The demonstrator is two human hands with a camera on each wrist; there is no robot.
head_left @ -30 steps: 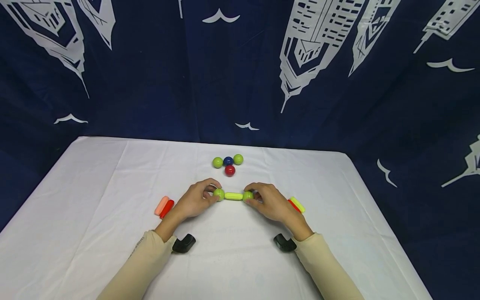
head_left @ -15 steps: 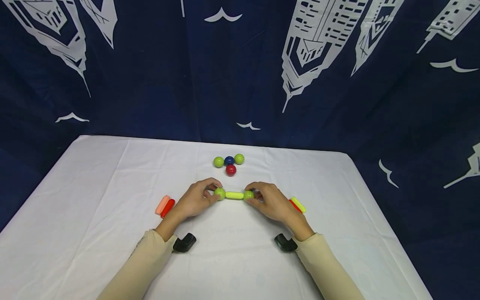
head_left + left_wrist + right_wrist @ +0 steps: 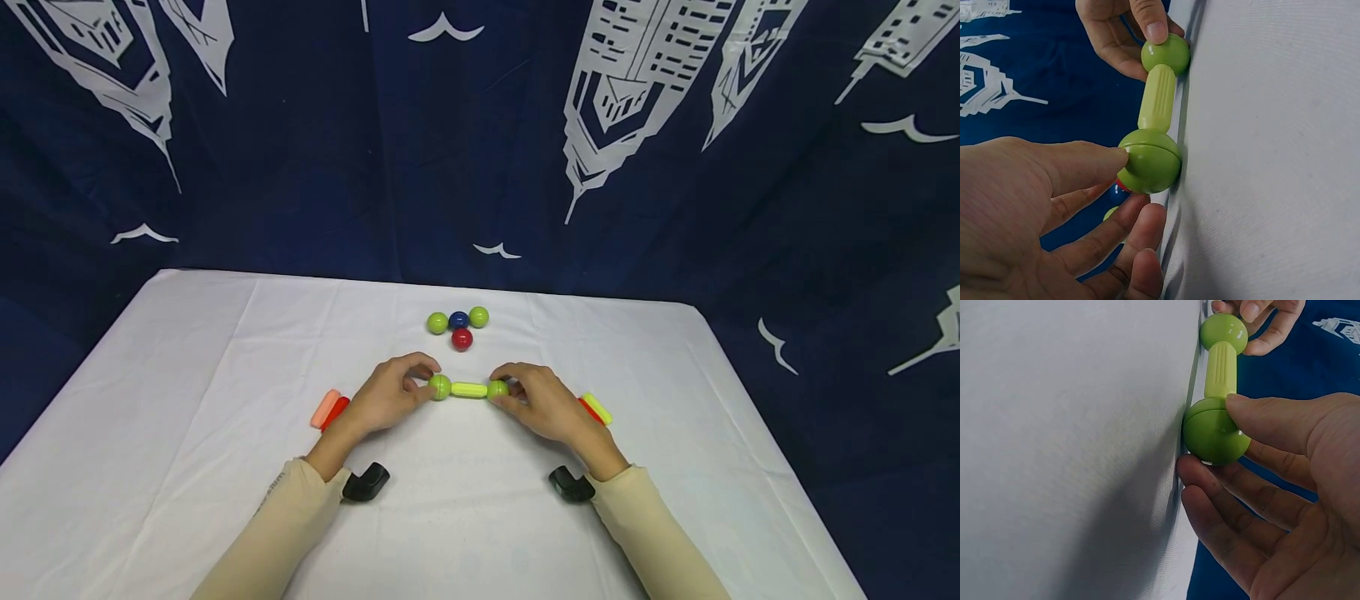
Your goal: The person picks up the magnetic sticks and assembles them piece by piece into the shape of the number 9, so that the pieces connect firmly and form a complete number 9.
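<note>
A yellow-green ribbed rod (image 3: 468, 390) joins two green balls in a dumbbell shape, lying across the white table in the head view. My left hand (image 3: 393, 390) is at the left green ball (image 3: 1150, 164). Its thumb touches that ball's side, an index finger reaches behind it, and the other fingers spread below. My right hand (image 3: 542, 402) pinches the right green ball (image 3: 1215, 432) between thumb and fingers. Each wrist view shows the rod's ends meeting the balls, with the opposite hand beyond. The far sides of both balls are hidden.
Beyond the hands, two green balls (image 3: 437, 323), a blue ball (image 3: 458, 320) and a red ball (image 3: 462, 339) sit clustered. Orange (image 3: 325, 408) and red rods (image 3: 334, 413) lie by the left wrist; yellow (image 3: 597, 408) and red rods (image 3: 590, 412) lie by the right. A dark printed cloth (image 3: 465, 150) hangs behind.
My left hand has shifted slightly left and up, uncovering a little more of its ball. The right hand and the joined rod and balls stay nearly still.
</note>
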